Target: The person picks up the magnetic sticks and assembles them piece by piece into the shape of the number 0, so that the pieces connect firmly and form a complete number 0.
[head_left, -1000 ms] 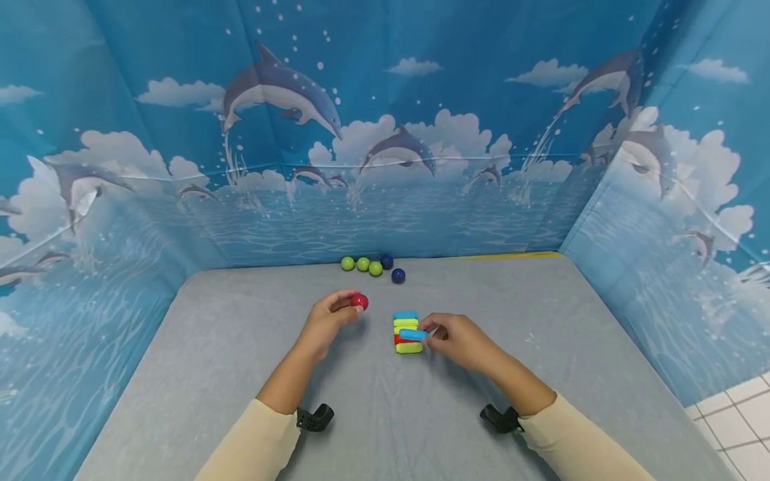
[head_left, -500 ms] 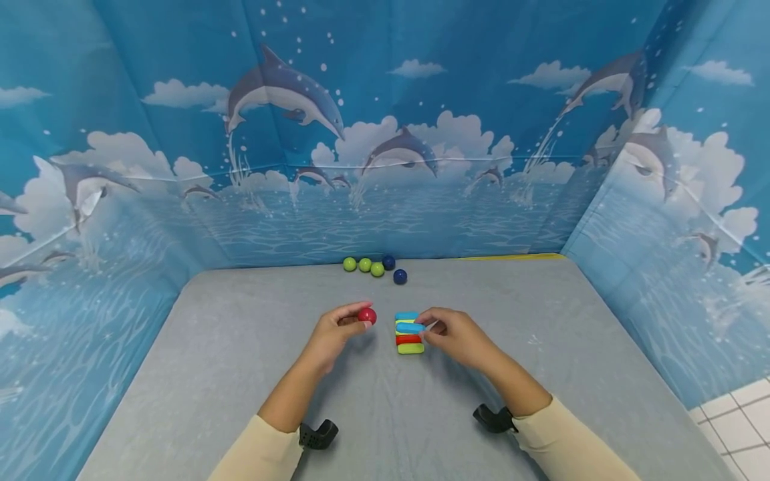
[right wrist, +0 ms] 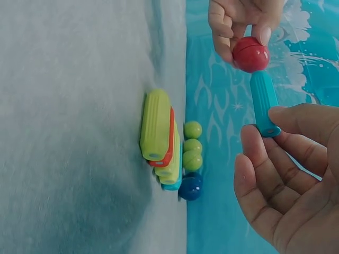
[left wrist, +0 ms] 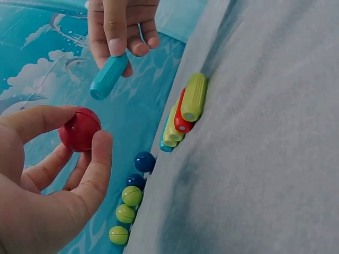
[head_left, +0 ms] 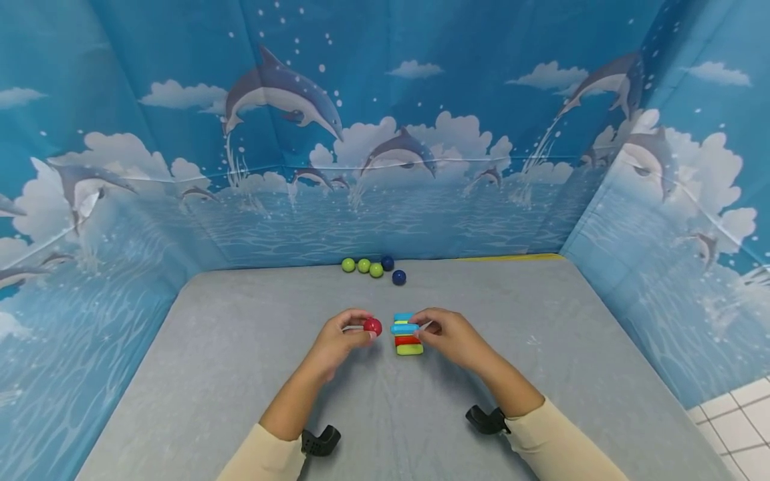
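Between thumb and fingers my left hand (head_left: pixel 338 341) pinches a red ball (left wrist: pixel 80 129), held above the table. My right hand (head_left: pixel 452 337) grips one end of a light-blue ridged rod (right wrist: pixel 263 103), its free end pointing at the ball. In the left wrist view a gap separates rod and ball. Below the right hand, several rods lie side by side on the table: a yellow-green rod (head_left: pixel 410 349) nearest me, a red rod (head_left: pixel 407 341) beyond it, then more yellow-green, and a light-blue rod (head_left: pixel 403 316) farthest away. The raised rod partly hides the row in the head view.
Toward the table's back edge sit several green balls (head_left: pixel 363 266) and two dark-blue balls (head_left: pixel 399 277). A grey cloth covers the table (head_left: pixel 240 374). Behind and at the sides hangs a blue dolphin-print curtain (head_left: pixel 385 220). A black wrist camera (head_left: pixel 321 441) is strapped on each forearm.
The left hand has carried the red ball right and toward me. The right hand has shifted the light-blue rod slightly left, so ball and rod are closer together.
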Demonstrator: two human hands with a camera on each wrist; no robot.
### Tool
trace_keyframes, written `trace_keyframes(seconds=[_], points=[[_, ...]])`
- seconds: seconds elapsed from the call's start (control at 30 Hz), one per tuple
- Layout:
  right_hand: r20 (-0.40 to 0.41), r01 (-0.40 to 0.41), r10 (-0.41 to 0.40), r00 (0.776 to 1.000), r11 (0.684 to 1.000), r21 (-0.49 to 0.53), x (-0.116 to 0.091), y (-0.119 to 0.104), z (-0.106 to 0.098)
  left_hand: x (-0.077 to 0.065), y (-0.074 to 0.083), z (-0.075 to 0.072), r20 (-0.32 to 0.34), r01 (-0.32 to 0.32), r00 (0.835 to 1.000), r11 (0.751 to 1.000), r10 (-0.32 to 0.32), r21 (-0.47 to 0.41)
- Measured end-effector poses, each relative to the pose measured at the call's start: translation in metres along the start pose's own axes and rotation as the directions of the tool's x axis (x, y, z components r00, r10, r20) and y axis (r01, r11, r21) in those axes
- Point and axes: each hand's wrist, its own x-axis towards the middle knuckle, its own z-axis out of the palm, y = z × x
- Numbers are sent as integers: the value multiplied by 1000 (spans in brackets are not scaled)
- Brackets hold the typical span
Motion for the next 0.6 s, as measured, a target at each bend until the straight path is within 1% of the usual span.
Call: trace_keyframes(seconds=[0.2, 0.6], points=[[-5, -5, 5, 1000, 1000, 15, 2, -2, 4, 0, -4, -1, 5, -1, 1000, 999, 1, -38], [-14, -25, 25, 1000, 999, 46, 4, 1, 8, 1, -6, 1, 40, -7, 999, 999, 9, -50]])
